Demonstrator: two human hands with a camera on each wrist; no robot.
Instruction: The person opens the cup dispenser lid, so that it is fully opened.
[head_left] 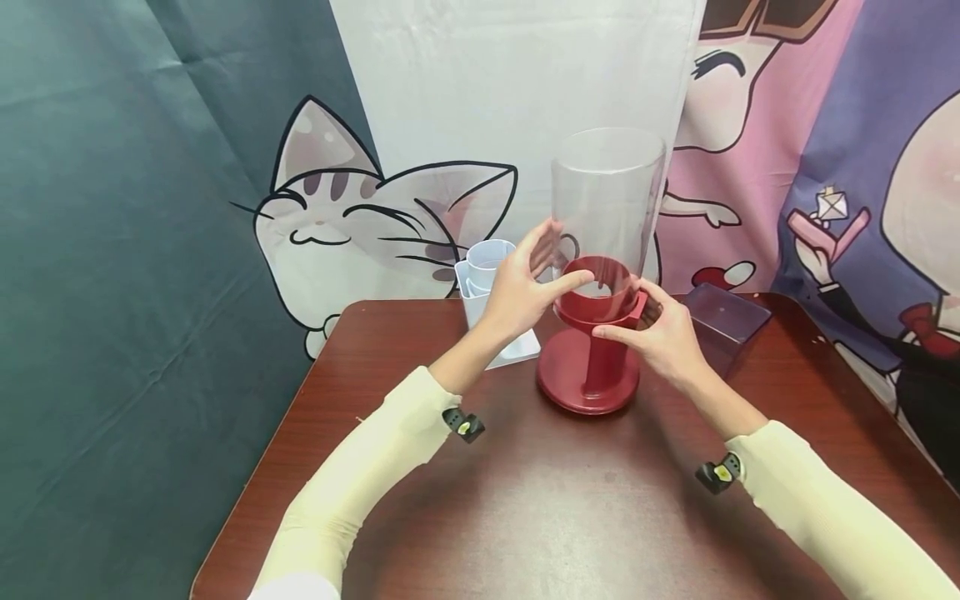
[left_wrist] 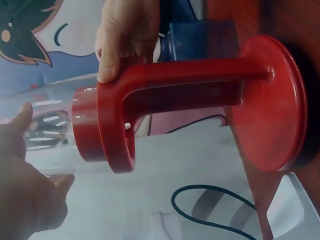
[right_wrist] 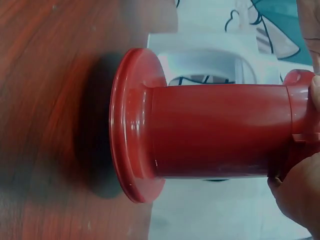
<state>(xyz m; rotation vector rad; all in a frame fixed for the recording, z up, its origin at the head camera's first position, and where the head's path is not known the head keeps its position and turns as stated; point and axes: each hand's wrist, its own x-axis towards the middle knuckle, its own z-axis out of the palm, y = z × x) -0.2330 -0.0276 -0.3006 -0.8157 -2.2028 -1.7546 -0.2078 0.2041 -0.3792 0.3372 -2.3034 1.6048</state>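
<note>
A tall clear cylinder [head_left: 607, 192] sits upright in the ring of a red stand [head_left: 588, 375], which has a thick column and a round base. My left hand [head_left: 525, 283] holds the cylinder's left side low down, thumb in front and fingers behind. At the stand's right side, my right hand [head_left: 663, 329] grips the red ring, its thumb across the front. The left wrist view shows the right thumb on the ring's edge and a red cup-shaped part [left_wrist: 85, 125] inside the cylinder. From the right wrist, the column [right_wrist: 220, 130] hides much of the background.
Behind the left forearm stands a white holder [head_left: 513, 350] with a pale cup [head_left: 489, 254] in it. A dark, see-through purple box [head_left: 727, 317] is at the back right of the brown table [head_left: 540, 500]. Printed cloth hangs close behind the table.
</note>
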